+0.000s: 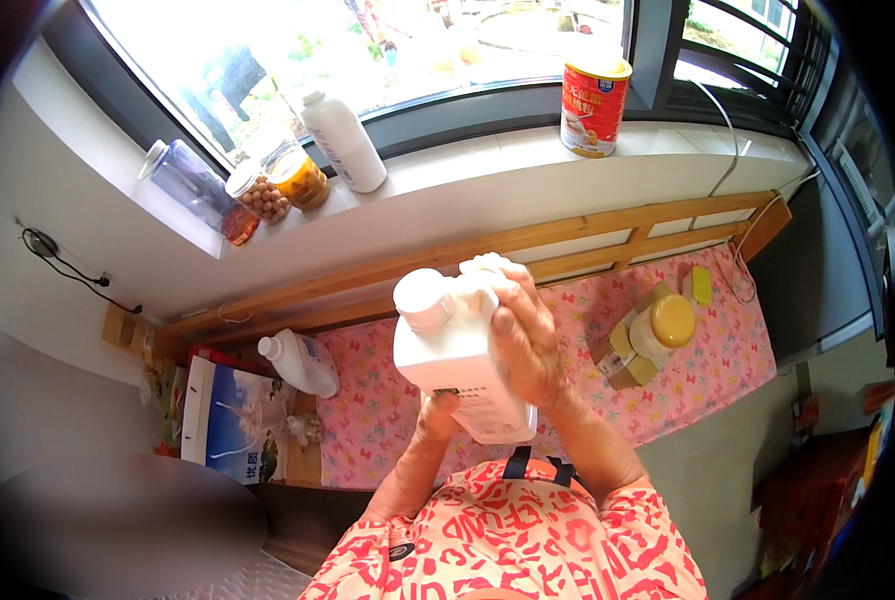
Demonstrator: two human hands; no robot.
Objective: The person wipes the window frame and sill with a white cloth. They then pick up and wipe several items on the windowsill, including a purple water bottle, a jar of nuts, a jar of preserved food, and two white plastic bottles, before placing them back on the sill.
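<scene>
A white plastic jug (446, 362) with a white screw cap (424, 298) is held up in front of my chest, tilted, above a pink patterned cloth (368, 425). My right hand (528, 335) is closed round its right side near the top, fingers over the far edge. Against the lower left side, my left hand (438, 413) grips it with the thumb on the face that bears small print. The rest of the left fingers are hidden behind the jug. The cap is on.
On the windowsill (438, 165) stand a red can (595, 108), a white bottle (346, 142), two jars and a bluish container (193, 185). The cloth-covered bench carries another white jug (303, 362), a yellow-lidded jar (668, 325) and a small yellow-green box (702, 286). A blue-white bag (238, 415) stands left.
</scene>
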